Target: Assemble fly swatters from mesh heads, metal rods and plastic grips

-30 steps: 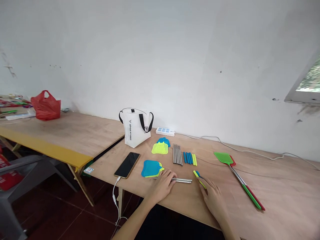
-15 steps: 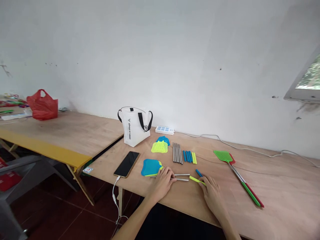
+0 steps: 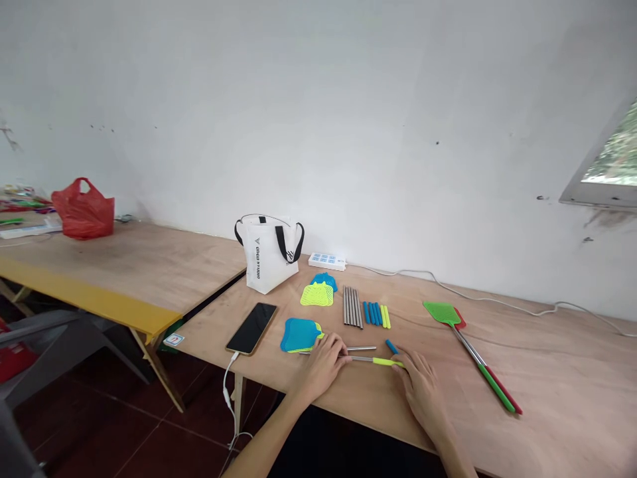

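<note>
My left hand [image 3: 322,366] rests on the table with its fingers closed on a thin metal rod [image 3: 359,359]. My right hand [image 3: 421,392] pinches a yellow-green handle sleeve [image 3: 387,362] that sits on the right end of that rod. A second metal rod [image 3: 361,348] lies just behind. A loose blue sleeve [image 3: 391,346] lies by my right fingers. A blue swatter head [image 3: 298,334] over a yellow one lies to the left of my left hand.
Behind lie a row of metal rods [image 3: 352,306], blue and yellow sleeves [image 3: 376,313], more swatter heads [image 3: 318,294], a white tote bag [image 3: 269,253] and a power strip [image 3: 327,261]. A phone [image 3: 252,318] charges at left. Finished swatters [image 3: 470,349] lie at right. A red bag [image 3: 83,208] sits far left.
My right hand has turned the yellow-green sleeve from slanted to level and brought it onto the end of the rod held by my left hand. The left hand barely moved.
</note>
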### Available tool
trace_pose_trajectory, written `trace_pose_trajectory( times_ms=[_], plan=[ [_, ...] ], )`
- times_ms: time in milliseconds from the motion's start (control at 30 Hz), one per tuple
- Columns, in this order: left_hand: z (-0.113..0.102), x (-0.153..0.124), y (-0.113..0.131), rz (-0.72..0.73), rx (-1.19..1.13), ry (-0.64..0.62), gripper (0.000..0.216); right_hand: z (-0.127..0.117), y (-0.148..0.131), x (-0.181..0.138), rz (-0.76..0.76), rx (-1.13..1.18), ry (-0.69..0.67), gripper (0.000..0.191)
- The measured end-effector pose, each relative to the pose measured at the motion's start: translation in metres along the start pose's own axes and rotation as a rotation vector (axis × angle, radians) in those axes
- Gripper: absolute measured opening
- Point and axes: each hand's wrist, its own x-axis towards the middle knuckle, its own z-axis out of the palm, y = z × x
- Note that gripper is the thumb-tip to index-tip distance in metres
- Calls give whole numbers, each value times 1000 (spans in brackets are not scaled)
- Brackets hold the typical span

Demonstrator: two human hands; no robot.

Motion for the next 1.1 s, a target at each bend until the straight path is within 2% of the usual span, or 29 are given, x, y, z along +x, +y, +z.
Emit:
trace_pose_trajectory(
  times_ms=[300, 500, 733, 800, 933, 1100],
  plan=[
    [-1, -2, 5, 99, -3, -73, 11, -14, -27, 8, -170, 106, -176, 29],
    [-1, -2, 3, 117, 7, -78, 12, -17, -30, 9, -150, 89, -172, 28],
    [-6, -3, 6, 128, -10, -77, 10, -18, -31, 9, -211, 49, -199, 27],
    [-6, -3, 8, 111, 1, -81, 12, -15, -29, 8, -172, 15, -159, 28],
    [-3, -5, 7, 0, 52, -32, 28, -1, -19, 3, 18, -80, -56, 37],
    [2, -4, 3, -87, 90, 0, 27, 8, -7, 0, 130, -87, -59, 47]
  ],
)
